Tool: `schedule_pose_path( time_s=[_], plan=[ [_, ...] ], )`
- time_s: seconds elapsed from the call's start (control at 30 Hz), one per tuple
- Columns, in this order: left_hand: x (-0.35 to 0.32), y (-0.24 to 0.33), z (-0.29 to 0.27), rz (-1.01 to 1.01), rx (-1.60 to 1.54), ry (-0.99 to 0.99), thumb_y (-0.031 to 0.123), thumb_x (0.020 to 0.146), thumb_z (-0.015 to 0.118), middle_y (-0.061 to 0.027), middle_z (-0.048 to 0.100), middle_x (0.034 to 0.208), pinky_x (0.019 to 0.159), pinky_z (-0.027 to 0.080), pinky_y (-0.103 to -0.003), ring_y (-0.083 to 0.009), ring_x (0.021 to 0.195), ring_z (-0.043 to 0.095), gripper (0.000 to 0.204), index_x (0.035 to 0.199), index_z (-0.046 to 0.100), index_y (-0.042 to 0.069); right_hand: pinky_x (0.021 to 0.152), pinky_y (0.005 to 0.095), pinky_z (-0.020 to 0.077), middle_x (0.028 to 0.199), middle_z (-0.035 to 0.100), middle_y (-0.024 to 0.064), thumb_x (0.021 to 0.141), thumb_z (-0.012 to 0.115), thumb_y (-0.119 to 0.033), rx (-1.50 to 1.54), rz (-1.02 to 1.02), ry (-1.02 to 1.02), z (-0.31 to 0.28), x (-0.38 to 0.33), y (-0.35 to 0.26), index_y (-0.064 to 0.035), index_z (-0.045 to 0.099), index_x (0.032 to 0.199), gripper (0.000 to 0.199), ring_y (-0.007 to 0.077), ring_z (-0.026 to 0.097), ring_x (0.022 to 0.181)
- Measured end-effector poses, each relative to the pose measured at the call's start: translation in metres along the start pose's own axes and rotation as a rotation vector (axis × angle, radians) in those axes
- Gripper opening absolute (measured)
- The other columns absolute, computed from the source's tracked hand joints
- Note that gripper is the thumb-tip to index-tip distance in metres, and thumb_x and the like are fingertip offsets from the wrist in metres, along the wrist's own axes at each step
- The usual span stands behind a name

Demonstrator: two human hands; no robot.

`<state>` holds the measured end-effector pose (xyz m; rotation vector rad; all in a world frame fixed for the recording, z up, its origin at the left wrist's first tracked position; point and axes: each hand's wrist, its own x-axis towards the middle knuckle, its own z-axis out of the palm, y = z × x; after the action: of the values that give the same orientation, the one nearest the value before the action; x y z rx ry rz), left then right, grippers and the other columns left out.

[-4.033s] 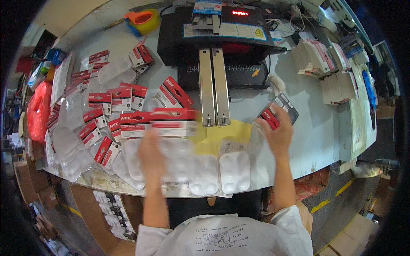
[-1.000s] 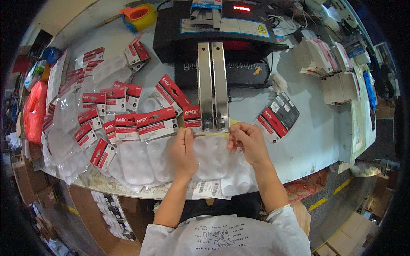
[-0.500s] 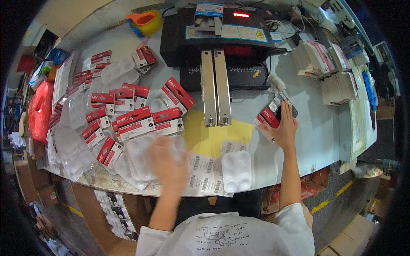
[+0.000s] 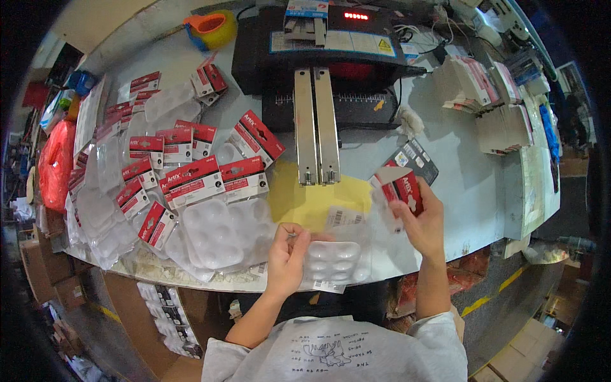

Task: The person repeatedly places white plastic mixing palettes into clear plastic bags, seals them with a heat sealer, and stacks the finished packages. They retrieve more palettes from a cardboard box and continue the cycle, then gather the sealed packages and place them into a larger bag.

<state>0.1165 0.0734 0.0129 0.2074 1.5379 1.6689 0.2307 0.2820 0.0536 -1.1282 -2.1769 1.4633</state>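
A white plastic paint palette (image 4: 332,261) with round wells lies at the table's front edge, apparently in a clear plastic bag. The fingers of my left hand (image 4: 287,260) are closed at the left edge of that bag, thumb up. To the right, my right hand (image 4: 421,223) grips a folded red and white header card (image 4: 401,191), raised above the table. A sheet of barcode labels (image 4: 344,218) shows partly behind the palette. Several bagged palettes with red header cards (image 4: 213,232) are piled to the left of my left hand.
A black bag sealing machine (image 4: 344,57) with two metal bars (image 4: 316,127) stands at the back centre, above a yellow sheet (image 4: 305,204). Stacks of header cards (image 4: 471,83) sit at the right. A dark flat pack (image 4: 415,160) and an orange and yellow tape roll (image 4: 213,30) lie nearby.
My right hand has lifted a red header card off the dark pack and moved toward the palette. My left hand has left the pile and come right to the palette's bag.
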Motion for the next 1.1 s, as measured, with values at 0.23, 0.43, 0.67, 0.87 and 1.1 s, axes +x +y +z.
schedule_pose_path(
  time_s=[0.23, 0.43, 0.67, 0.87, 1.1],
  plan=[
    [-0.022, 0.018, 0.0, 0.244, 0.225, -0.007, 0.006, 0.091, 0.055, -0.0089, 0.07, 0.087, 0.063, 0.047, -0.021, -0.0069, 0.07, 0.059, 0.011, 0.094, 0.062, -0.002, 0.059, 0.0355, 0.0469, 0.074, 0.062, 0.0176, 0.08, 0.069, -0.027, -0.155, -0.245, -0.489, 0.031, -0.002, -0.053, -0.0008, 0.059, 0.097, 0.033, 0.0344, 0.06, 0.064],
    [-0.023, 0.02, -0.003, 0.178, 0.373, 0.098, 0.009, 0.086, 0.063, -0.0058, 0.064, 0.063, 0.051, 0.041, -0.022, -0.0047, 0.054, 0.051, 0.009, 0.086, 0.063, 0.0, 0.055, 0.0364, 0.0442, 0.066, 0.059, 0.0165, 0.08, 0.069, -0.029, -0.135, -0.2, -0.615, 0.034, -0.002, -0.044, -0.0026, 0.061, 0.087, 0.028, 0.0362, 0.058, 0.061],
    [-0.022, 0.004, -0.004, 0.296, 0.495, 0.143, 0.012, 0.086, 0.064, -0.0042, 0.053, 0.054, 0.046, 0.037, -0.024, -0.006, 0.05, 0.044, 0.013, 0.083, 0.062, 0.0, 0.055, 0.0341, 0.0454, 0.07, 0.061, 0.0164, 0.077, 0.071, -0.031, -0.194, -0.34, -0.572, 0.039, 0.003, -0.042, -0.0031, 0.062, 0.086, 0.03, 0.0341, 0.059, 0.064],
    [-0.015, 0.001, -0.008, 0.233, 0.294, 0.347, 0.013, 0.09, 0.06, 0.0007, 0.056, 0.064, 0.053, 0.038, -0.021, -0.0045, 0.059, 0.046, 0.016, 0.085, 0.064, -0.002, 0.055, 0.0265, 0.0481, 0.074, 0.066, 0.0076, 0.079, 0.071, -0.027, -0.151, 0.045, -0.393, 0.026, 0.0, -0.024, -0.001, 0.068, 0.091, 0.028, 0.0111, 0.064, 0.067],
    [-0.012, -0.001, -0.01, 0.237, 0.285, 0.392, 0.015, 0.093, 0.055, -0.0008, 0.058, 0.071, 0.061, 0.04, -0.022, -0.0055, 0.067, 0.047, 0.022, 0.084, 0.062, -0.004, 0.05, 0.0223, 0.0468, 0.072, 0.065, 0.0065, 0.085, 0.063, -0.015, 0.349, 0.311, -0.477, 0.034, -0.025, 0.002, 0.0041, 0.066, 0.087, 0.019, 0.0114, 0.063, 0.062]
  ],
)
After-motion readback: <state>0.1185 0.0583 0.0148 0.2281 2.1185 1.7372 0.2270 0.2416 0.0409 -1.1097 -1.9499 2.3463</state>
